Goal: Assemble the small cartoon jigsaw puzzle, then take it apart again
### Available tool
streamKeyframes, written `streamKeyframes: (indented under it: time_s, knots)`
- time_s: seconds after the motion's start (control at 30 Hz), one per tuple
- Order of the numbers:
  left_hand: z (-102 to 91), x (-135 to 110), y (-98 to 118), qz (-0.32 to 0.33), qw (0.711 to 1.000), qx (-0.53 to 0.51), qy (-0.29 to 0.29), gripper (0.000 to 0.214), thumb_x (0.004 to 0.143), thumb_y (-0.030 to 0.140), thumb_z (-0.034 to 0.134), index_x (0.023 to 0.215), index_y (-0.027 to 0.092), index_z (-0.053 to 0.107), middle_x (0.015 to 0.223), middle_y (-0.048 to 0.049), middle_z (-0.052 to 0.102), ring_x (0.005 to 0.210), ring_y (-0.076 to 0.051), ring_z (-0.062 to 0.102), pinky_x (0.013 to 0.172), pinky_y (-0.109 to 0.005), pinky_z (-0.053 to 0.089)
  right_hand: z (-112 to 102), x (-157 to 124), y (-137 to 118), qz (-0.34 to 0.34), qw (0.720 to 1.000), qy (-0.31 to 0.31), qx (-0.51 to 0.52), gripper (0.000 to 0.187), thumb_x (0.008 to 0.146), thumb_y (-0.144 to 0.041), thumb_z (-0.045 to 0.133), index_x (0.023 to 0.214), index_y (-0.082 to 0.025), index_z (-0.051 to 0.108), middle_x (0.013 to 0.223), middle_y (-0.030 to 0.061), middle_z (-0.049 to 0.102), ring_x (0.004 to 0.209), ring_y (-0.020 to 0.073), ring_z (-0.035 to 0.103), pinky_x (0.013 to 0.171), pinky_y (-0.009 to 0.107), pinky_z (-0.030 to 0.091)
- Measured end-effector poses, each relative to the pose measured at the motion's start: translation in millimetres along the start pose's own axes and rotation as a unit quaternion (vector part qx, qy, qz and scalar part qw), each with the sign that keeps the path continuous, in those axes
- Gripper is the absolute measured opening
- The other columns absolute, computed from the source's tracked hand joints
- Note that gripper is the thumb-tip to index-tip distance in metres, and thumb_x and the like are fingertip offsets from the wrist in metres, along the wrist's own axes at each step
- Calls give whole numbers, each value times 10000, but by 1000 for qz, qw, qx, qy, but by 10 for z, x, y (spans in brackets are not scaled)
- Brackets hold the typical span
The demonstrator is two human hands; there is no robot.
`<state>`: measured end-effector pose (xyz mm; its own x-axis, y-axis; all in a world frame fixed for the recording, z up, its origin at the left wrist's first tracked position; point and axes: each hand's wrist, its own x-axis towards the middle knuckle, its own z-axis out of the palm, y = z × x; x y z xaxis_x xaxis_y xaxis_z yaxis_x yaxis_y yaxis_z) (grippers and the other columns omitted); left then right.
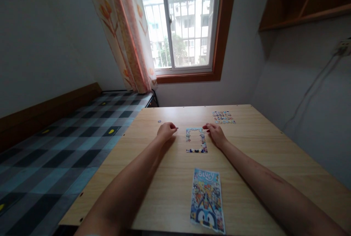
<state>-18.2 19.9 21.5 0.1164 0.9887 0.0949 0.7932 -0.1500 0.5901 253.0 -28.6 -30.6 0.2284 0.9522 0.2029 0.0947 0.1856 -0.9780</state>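
Note:
A partly joined jigsaw puzzle frame (204,143) lies mid-table, a rectangle of edge pieces with bare wood inside and a gap on its lower left side. To its left, my left hand (166,131) is closed in a pinch on a small puzzle piece (177,128), held just above the table. My right hand (216,134) rests by the frame's upper right corner, fingertips at its edge; its fingers are loosely bent and apart, and no piece shows in them. Nearer to me lies a Bluey picture sheet (207,199) with a crowd of cartoon figures.
Rows of loose puzzle pieces (223,117) lie at the table's back right. One single piece (159,121) sits beyond my left hand. A bed with a checked cover (82,133) adjoins the wooden table (252,141) on the left. A window and curtain (123,31) are behind.

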Motion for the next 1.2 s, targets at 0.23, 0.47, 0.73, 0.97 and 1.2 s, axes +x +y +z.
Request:
streamKeyframes:
  time_s: [0.23,0.47,0.73,0.97,1.2]
  knots:
    - [244,-391,66,-53,959,-268,-74,360,731,479,760,814,139,680,757,-56,689,553,-110,565,450,-205,403,116,-29,-14,-70,988,-43,-133,414,843,-511,530,800,-177,772,828,80,772,827,259,698,770,356,503]
    - [236,-527,191,-171,856,-469,-137,348,670,379,847,819,130,655,802,-70,697,456,-56,503,354,-164,375,280,-44,-45,-72,989,13,-128,376,895,-460,508,799,-199,761,844,71,769,840,252,693,776,355,509]
    - [199,-587,179,-184,840,-489,-144,277,696,318,810,811,123,650,746,-44,681,411,-53,491,319,-172,398,351,-335,-338,-347,892,-102,-271,106,906,-274,653,936,-259,753,943,50,752,1018,239,615,958,414,419]
    - [257,-645,131,-111,849,-492,-157,326,662,375,800,784,149,600,754,-38,681,535,-112,615,358,-179,441,336,-367,-299,-381,883,-117,-248,198,869,-283,719,1066,-280,706,997,54,748,1089,268,610,970,456,440]
    - [281,-725,166,12,914,-373,-157,239,770,386,685,777,166,594,592,20,634,423,-91,544,404,-187,392,364,-426,-344,-378,888,-144,-217,176,871,-271,714,1046,-253,711,1023,88,714,1022,250,642,923,425,499]
